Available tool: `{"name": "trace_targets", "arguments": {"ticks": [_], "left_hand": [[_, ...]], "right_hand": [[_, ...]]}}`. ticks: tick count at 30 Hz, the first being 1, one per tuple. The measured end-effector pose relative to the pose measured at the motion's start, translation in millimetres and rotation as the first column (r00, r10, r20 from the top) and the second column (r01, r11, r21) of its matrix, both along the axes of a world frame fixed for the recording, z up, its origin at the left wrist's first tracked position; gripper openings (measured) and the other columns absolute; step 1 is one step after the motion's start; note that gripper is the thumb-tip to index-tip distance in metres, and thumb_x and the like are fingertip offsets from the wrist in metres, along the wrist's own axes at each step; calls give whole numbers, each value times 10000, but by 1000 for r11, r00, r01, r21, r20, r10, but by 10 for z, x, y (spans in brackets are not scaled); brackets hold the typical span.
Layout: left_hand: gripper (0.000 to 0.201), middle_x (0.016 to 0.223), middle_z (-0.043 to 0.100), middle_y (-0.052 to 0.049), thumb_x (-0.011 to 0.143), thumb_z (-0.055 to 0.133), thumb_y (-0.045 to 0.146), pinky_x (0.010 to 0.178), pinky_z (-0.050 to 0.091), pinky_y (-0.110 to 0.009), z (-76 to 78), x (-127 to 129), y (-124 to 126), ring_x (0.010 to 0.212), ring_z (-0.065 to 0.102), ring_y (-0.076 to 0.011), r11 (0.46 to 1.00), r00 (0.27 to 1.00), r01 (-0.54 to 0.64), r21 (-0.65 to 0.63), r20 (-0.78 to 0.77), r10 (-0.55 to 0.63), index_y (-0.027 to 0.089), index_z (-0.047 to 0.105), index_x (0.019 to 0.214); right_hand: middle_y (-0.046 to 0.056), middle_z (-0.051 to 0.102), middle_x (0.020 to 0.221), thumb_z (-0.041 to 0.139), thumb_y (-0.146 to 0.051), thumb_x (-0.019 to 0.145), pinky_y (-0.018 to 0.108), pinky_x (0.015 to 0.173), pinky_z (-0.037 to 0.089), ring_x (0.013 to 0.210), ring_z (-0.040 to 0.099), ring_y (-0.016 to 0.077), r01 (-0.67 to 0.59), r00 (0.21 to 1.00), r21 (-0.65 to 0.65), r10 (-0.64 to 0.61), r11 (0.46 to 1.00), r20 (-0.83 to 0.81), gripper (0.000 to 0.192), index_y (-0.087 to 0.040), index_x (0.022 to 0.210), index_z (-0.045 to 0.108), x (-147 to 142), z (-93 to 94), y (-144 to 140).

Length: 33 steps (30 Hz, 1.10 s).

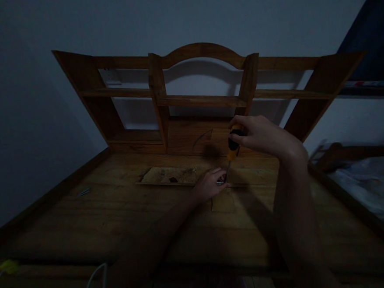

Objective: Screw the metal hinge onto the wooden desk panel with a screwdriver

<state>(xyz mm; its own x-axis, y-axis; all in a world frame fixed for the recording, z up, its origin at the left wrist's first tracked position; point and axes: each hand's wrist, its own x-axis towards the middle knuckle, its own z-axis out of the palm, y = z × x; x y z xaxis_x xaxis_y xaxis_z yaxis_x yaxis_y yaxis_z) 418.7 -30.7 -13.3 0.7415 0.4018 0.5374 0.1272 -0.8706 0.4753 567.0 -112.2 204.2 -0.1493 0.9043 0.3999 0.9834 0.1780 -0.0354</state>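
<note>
My right hand (260, 132) is wrapped round the yellow and black handle of a screwdriver (234, 143), held nearly upright with its shaft pointing down. Beside the tip, my left hand (211, 184) rests low at the desk top with its fingers pinched together. A small shiny metal piece (220, 183) shows at those fingers, but its kind is too dark to tell. Under and in front of the left fingers lies a small flat wooden piece (223, 202). Left of that hand is a long, rough-surfaced wooden strip (168, 176) with dark marks.
A wooden shelf unit (200, 100) with an arched top rail stands along the back of the wooden desk (125, 223). Several screws or similar thin metal pieces (84, 192) lie at the left. A white cable (104, 273) hangs near the front edge. The room is dim.
</note>
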Motion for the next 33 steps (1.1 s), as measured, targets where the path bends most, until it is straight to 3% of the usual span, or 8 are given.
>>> {"name": "trace_targets", "arguments": {"ticks": [5, 9, 12, 18, 21, 25, 29, 33], "left_hand": [[215, 907, 590, -25, 876, 661, 367, 751, 450, -261, 8, -2, -2, 844, 573, -165, 1000, 1000, -19, 0, -18, 19, 174, 579, 920], [210, 912, 588, -25, 879, 655, 364, 765, 452, -268, 6, -4, -4, 851, 570, -166, 1000, 1000, -23, -8, -19, 23, 174, 578, 924], [195, 909, 585, -21, 886, 647, 348, 762, 450, -266, 15, -6, -5, 855, 567, -163, 1000, 1000, -5, -11, -20, 5, 173, 580, 938], [187, 907, 580, -21, 876, 662, 331, 763, 445, -265, 31, -1, -14, 857, 563, -164, 1000, 999, -22, -3, -29, 22, 171, 569, 897], [177, 904, 577, -14, 873, 667, 317, 764, 442, -260, 16, 3, -14, 852, 560, -157, 1000, 1000, -21, 0, -14, 21, 173, 572, 913], [174, 898, 574, -12, 875, 666, 312, 756, 440, -255, -3, 3, -7, 839, 557, -153, 1000, 1000, -7, -4, -5, 7, 174, 578, 935], [188, 913, 582, -18, 875, 664, 326, 764, 447, -260, -2, 1, -2, 860, 566, -163, 1000, 1000, -13, -12, -24, 13, 177, 583, 956], [183, 919, 588, -25, 874, 664, 320, 774, 455, -266, 4, 1, 1, 865, 572, -167, 1000, 999, -24, -18, -34, 23, 173, 585, 950]], "right_hand": [[111, 689, 903, 530, -453, 889, 331, 702, 432, 850, 635, 262, 111, 992, 49, -114, 993, 55, 307, -174, 965, 632, 17, -90, 115], [92, 687, 1004, 590, -403, 846, 322, 739, 443, 895, 633, 247, 34, 999, -2, -33, 999, 31, 295, -189, 1045, 631, 70, -66, 86], [74, 698, 974, 575, -383, 867, 308, 719, 445, 870, 641, 233, 2, 1000, -28, -2, 1000, -1, 272, -200, 1059, 637, 61, -26, 28], [123, 700, 901, 520, -544, 887, 351, 715, 455, 874, 646, 281, 160, 986, 13, -160, 987, 47, 399, -180, 983, 653, -1, -74, 70], [110, 698, 992, 542, -568, 864, 351, 759, 465, 903, 645, 268, 70, 997, -12, -70, 997, 20, 436, -187, 1048, 647, 30, -67, 62], [66, 701, 1012, 586, -425, 858, 311, 748, 462, 881, 649, 226, -28, 999, -73, 27, 997, -22, 334, -218, 1114, 644, 81, -12, 7], [74, 705, 886, 560, -432, 885, 304, 679, 443, 800, 649, 223, 23, 1000, -46, -23, 999, -5, 292, -198, 1025, 664, 41, -21, 21], [96, 691, 799, 494, -520, 913, 323, 670, 432, 784, 648, 246, 136, 990, 16, -136, 991, 34, 379, -188, 911, 676, -1, -72, 76]]}}
